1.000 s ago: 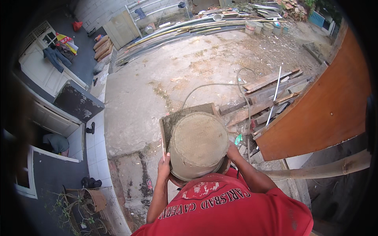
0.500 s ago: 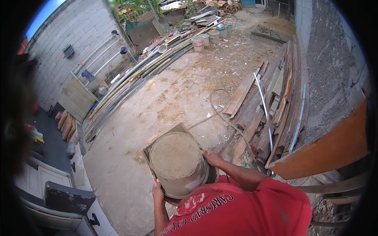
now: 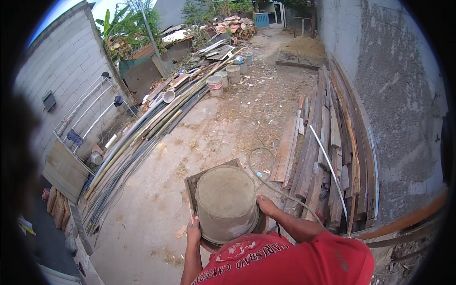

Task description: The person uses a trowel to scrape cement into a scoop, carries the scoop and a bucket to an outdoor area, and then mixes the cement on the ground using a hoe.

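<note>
A grey, mortar-crusted bucket [image 3: 225, 202] sits on a square wooden tray [image 3: 192, 183] in front of my red shirt. The bucket appears upside down, with a flat round grey top. My left hand [image 3: 194, 232] grips the tray's left side, thumb up along the edge. On the right, my right hand [image 3: 267, 205] is closed at the tray's edge beside the bucket; its fingertips are partly hidden. My shirt and the bucket cover the near part of the tray.
Long pipes and bamboo poles [image 3: 156, 118] lie along the left. Several buckets [image 3: 214, 86] stand beyond them. Stacked planks [image 3: 311, 156] with a white pipe [image 3: 327, 164] line the right wall. A hose [image 3: 294, 197] curls on the ground near my right arm. A sand heap [image 3: 305, 47] lies far back.
My view has tilted up and turned, showing more of the far yard, while the planks stand straighter ahead on the right. Both hands keep hold of the tray with the bucket on it.
</note>
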A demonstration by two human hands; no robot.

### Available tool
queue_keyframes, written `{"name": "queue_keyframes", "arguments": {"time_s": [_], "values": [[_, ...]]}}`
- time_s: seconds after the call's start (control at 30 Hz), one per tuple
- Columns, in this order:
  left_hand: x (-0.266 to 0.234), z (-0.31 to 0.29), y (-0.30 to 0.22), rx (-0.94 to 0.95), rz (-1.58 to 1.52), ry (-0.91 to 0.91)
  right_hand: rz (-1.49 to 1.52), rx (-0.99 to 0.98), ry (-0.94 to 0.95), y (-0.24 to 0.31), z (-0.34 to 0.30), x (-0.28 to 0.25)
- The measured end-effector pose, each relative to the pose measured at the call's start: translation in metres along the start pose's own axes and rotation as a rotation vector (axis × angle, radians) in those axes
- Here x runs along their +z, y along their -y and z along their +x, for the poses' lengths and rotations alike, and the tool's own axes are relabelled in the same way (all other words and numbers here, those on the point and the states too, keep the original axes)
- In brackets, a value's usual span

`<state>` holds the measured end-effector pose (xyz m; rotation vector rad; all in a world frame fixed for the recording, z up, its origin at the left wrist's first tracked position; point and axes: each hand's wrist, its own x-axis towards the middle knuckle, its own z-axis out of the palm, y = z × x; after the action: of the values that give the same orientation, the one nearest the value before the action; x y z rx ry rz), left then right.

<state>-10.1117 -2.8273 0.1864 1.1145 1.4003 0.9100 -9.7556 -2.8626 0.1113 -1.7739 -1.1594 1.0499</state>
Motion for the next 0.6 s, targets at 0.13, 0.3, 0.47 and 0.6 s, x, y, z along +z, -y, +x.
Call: {"name": "queue_keyframes", "arguments": {"time_s": [0.13, 0.3, 0.47, 0.6], "values": [[0.003, 0.123, -0.044, -0.066, -0.120, 0.137, 0.101, 0.107, -0.075, 0.021, 0.079, -0.003], [0.052, 0.282, -0.097, -0.031, 0.064, 0.286, 0.481, 0.135, -0.202, 0.005, 0.197, -0.010], [0.094, 0.478, -0.067, 0.047, 0.194, 0.235, 0.462, 0.151, -0.147, 0.044, 0.329, -0.036], [0.154, 0.627, -0.089, 0.015, 0.156, 0.260, 0.299, 0.151, -0.160, 0.063, 0.481, -0.073]]}}
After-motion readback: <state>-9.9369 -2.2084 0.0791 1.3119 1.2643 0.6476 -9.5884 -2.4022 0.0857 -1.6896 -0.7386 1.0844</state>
